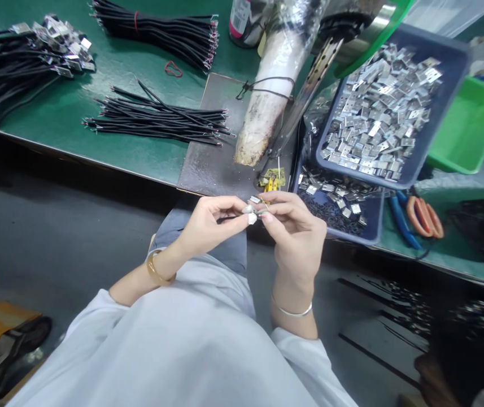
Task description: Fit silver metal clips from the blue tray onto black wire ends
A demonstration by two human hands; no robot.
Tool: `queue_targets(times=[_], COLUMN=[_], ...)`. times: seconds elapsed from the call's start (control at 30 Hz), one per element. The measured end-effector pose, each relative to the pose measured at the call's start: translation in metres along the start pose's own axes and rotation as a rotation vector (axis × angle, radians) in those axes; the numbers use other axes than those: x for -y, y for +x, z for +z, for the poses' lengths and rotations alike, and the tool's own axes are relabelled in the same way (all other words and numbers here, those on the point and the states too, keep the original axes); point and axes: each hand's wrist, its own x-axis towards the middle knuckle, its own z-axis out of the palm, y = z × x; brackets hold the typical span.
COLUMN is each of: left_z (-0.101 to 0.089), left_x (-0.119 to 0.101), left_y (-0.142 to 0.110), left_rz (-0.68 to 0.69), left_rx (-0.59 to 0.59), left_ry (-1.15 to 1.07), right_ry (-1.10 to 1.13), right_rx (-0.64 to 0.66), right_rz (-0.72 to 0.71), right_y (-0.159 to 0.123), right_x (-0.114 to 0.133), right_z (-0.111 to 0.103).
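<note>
Green bench point(157, 160) around one dark board point(216, 168)

Nearest, just in front of the board, two hands meet at the fingertips. The left hand point(201, 226) pinches one black cable point(226, 219), beside one small metal piece point(254, 199); whether the right hand point(299, 232) clamps or merely touches them, I cannot tell. Each wrist wears one bangle point(157, 269).

One yellow tool point(271, 183) stands by the board's right side. Farther right, one lower blue tray point(366, 240) sits partly beneath one upper blue tray point(449, 85), both holding uncountably many metal parts point(377, 124). One white tube point(267, 107) slants over the board. One loose cable batch point(157, 121) reaches onto it from the left.

Beyond, left of the board, lie one red band point(173, 69), one tied bundle point(161, 31) and one heap point(8, 62) of metal-ended cables. One green bin point(470, 127) stands far right of it.
</note>
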Motion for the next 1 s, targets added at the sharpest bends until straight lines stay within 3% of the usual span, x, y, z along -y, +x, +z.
queue_targets(times=[0.07,0.13,0.27,0.33,0.57,0.67,0.77,0.83,1.0], left_z=[-0.004,-0.007,-0.004,-0.001,0.003,0.003,0.003,0.004,0.003], left_x=[-0.002,-0.005,-0.007,-0.006,-0.005,-0.005,-0.005,-0.007,-0.012], left_y=[0.001,0.002,0.004,0.005,0.004,0.004,0.005,0.005,0.005], left_rz=[-0.029,-0.051,-0.06,-0.039,0.053,0.06,0.05,0.026,-0.094], left_rx=[0.063,0.087,-0.054,-0.117,-0.124,-0.085,-0.1,-0.106,-0.05], left_ry=[-0.019,-0.033,-0.017,0.005,0.063,0.118,0.121,0.106,0.101], right_ry=[0.094,0.104,-0.107,-0.21,-0.386,-0.39,-0.305,-0.249,-0.103], right_rx=[0.099,0.082,-0.255,-0.31,-0.192,-0.11,-0.184,-0.212,-0.132], right_rz=[0.043,0.033,-0.184,-0.287,-0.49,-0.486,-0.451,-0.371,-0.138], right_y=[0.002,0.003,-0.002,-0.005,-0.009,-0.008,-0.008,-0.007,-0.005], right_x=[-0.004,-0.005,0.001,0.004,0.008,0.008,0.007,0.007,0.01], right_z=[-0.002,-0.002,0.002,0.004,0.005,0.005,0.005,0.005,0.002])
